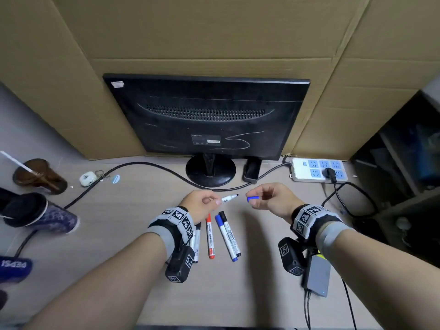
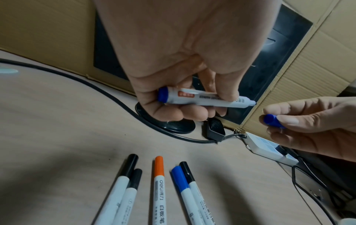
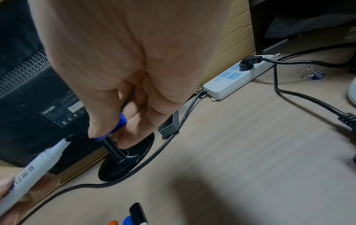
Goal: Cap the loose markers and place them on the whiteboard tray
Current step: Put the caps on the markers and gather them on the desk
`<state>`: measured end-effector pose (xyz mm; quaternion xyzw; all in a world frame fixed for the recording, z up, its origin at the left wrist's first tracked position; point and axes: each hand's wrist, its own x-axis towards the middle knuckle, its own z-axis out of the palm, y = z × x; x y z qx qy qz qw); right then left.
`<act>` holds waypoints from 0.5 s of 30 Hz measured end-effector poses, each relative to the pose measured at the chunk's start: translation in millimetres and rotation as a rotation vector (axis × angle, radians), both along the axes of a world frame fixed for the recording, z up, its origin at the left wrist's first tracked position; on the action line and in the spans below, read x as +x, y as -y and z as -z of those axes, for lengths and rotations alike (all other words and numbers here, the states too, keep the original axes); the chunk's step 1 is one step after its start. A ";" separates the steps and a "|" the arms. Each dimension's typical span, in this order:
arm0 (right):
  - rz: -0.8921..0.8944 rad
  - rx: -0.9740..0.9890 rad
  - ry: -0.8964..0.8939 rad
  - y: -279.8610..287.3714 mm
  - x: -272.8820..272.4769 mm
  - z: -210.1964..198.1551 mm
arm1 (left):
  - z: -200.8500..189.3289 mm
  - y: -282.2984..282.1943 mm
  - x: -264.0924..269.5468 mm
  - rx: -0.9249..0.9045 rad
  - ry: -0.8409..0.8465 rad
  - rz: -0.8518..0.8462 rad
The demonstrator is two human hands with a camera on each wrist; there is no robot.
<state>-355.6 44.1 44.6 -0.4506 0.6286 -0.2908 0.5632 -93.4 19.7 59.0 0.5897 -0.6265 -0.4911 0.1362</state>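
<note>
Nearest, capped markers (image 1: 223, 234) lie side by side on the tabletop (image 1: 114, 225), red, blue and black among them. Just above them, the left hand (image 1: 197, 203) has its grip clenched round an uncapped marker (image 1: 229, 198), tip pointing right. A small gap away, the right hand (image 1: 271, 198) pinches the blue cap (image 1: 252, 199) in its grip, facing that tip. Beyond stand the monitor (image 1: 209, 117) and a power strip (image 1: 319, 169).

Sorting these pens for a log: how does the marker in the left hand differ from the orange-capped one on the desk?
The held marker is uncapped, its tip bare; the orange-capped marker is closed. The held marker is gripped by the left hand above the desk; the orange-capped marker lies flat. Its end plug is blue, not orange. Both have white barrels.
</note>
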 end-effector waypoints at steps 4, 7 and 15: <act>0.046 0.006 0.181 -4.1 12.1 -12.2 | -10.1 -6.2 8.3 -0.032 0.025 0.027; 0.064 0.022 0.249 -7.5 18.9 -19.0 | -15.8 -11.1 12.8 -0.048 0.026 0.041; 0.064 0.027 0.302 -11.9 30.7 -32.9 | -28.0 -18.0 16.7 -0.054 0.000 0.035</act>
